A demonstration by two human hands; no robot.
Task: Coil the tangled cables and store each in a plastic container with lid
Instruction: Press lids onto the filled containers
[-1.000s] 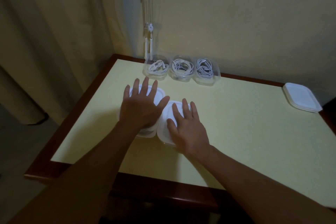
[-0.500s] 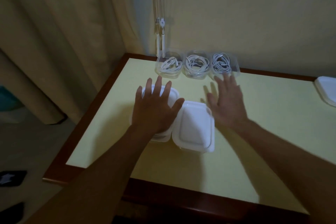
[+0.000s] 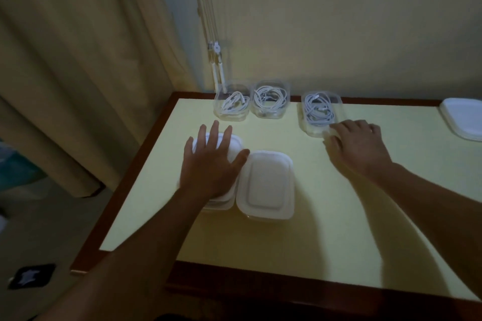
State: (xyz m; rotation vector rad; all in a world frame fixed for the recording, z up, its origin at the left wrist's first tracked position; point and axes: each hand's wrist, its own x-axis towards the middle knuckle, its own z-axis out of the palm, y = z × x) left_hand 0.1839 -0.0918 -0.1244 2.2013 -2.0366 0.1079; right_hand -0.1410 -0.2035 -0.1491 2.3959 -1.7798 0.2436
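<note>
As our left hand [image 3: 211, 167] lies flat, our right hand [image 3: 359, 146] grips the open box [image 3: 305, 118] by its near rim (probably light, bendy).

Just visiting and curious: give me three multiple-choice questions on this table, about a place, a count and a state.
1. Where does the left hand lie? A: on the curtain. B: flat on a white-lidded plastic container. C: on the floor.
2. How many open clear plastic containers hold coiled white cables? A: one. B: five. C: three.
3. The rectangular white-lidded container beside that hand is: A: closed. B: open. C: overturned.
Key: B, fingers spread on its lid; C, three at the far edge; A, its lid sits on.
</note>
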